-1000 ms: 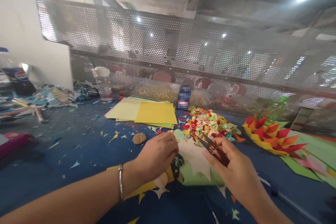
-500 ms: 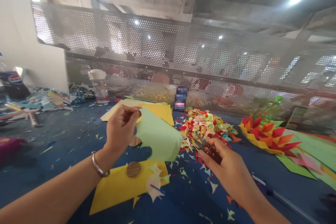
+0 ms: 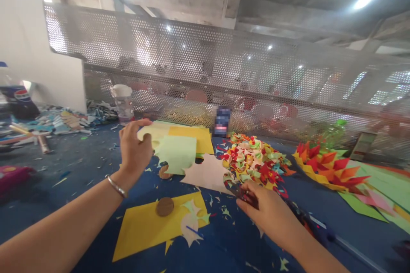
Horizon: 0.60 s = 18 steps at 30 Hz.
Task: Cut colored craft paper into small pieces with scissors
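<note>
Head: scissors (image 3: 250, 198) in right hand (image 3: 268, 210)

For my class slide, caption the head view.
Open left hand beside notched pale-green paper; right hand holding a dark tool near heaped multicoloured paper pieces.

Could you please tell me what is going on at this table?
A person is working among cut paper. The right hand holds what look like dark scissors, blurred, near a pile of small colourful paper pieces. The left hand is open, beside a pale green sheet with scalloped cuts. A cut pale pink sheet is between the hands, and a brown disc rests on a yellow sheet nearer the person.
</note>
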Tool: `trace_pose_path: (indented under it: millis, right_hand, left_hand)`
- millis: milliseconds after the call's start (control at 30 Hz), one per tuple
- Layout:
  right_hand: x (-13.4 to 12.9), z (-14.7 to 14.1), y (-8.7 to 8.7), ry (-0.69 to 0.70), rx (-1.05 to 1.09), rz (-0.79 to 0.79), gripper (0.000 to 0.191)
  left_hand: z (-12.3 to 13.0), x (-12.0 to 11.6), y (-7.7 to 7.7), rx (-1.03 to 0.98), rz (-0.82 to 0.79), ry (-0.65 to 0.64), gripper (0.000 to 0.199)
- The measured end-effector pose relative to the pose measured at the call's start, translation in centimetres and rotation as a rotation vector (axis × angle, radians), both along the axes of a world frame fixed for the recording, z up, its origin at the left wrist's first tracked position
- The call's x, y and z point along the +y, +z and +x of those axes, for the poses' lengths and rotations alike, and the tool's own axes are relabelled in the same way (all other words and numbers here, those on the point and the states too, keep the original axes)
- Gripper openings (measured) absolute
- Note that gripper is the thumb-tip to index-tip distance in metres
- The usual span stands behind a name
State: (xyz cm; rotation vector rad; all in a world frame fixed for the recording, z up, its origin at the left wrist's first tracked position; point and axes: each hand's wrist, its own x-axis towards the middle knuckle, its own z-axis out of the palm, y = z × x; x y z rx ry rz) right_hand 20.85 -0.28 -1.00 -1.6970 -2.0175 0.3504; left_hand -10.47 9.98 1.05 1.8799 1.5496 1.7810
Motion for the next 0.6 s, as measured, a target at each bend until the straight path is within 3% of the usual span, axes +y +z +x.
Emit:
trace_pose_path:
  millis: [67, 133, 167, 233, 333, 467, 600]
  right_hand:
    - [-0.1, -0.3, -0.1, -0.016, -0.034, -0.005, 0.006]
    - [0.0, -0.5, -0.3, -0.013, -0.039, -0.01, 0.006]
    - [0.1, -0.6, -0.4, -0.01, -0.037, -0.007, 0.006]
    - [0.2, -0.6, -0.5, -0.004, -0.03, -0.003, 0.006]
    - [0.2, -0.6, -0.4, 0.014, -0.025, -0.018, 0.008]
    - [0.1, -0.6, -0.1, 0.028, -0.028, -0.047, 0.009]
    - [0.0, -0.5, -0.1, 0.03, -0.018, -0.044, 0.01]
  left_hand:
    - [1.8, -1.6, 0.1, 0.121, 0.039, -0.077, 0.015]
    - [3.9, -3.1, -0.3, 0.429, 0.018, -0.3, 0.017]
    - [4.9, -3.6, -0.6, 0.592, -0.012, -0.404, 0.027]
    - [6.4, -4.1, -1.4, 0.758, -0.1, -0.488, 0.054]
    - [7.2, -3.0, -2.6, 0.755, -0.329, -0.464, 0.076]
    - [7.0, -0.4, -3.4, 0.665, -0.41, -0.376, 0.071]
    - [6.9, 0.8, -3.6, 0.509, -0.434, -0.434, 0.054]
